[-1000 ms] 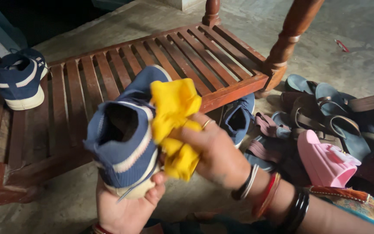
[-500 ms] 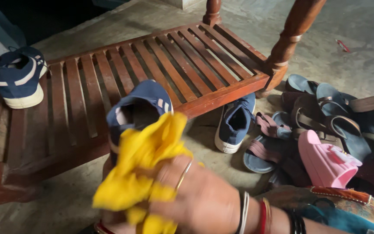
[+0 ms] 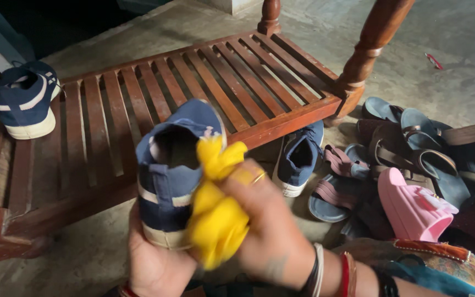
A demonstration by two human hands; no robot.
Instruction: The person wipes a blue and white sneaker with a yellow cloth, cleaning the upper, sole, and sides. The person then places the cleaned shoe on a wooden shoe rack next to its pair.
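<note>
Blue sneaker point(image 3: 174, 165) sits low centre, gripped from below by the left hand point(image 3: 152, 264); right hand point(image 3: 270, 220) presses a bunched yellow cloth point(image 3: 215, 220) against its side.

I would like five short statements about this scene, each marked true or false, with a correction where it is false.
1. The left hand holds a blue shoe from below. True.
2. The right hand presses a pink cloth on the shoe. False: the cloth is yellow.
3. Another blue shoe stands on the wooden rack. True.
4. The pink slipper lies on the rack. False: it lies on the floor, among the sandals.
5. The right hand wears no ring. False: a ring shows on one finger.
</note>
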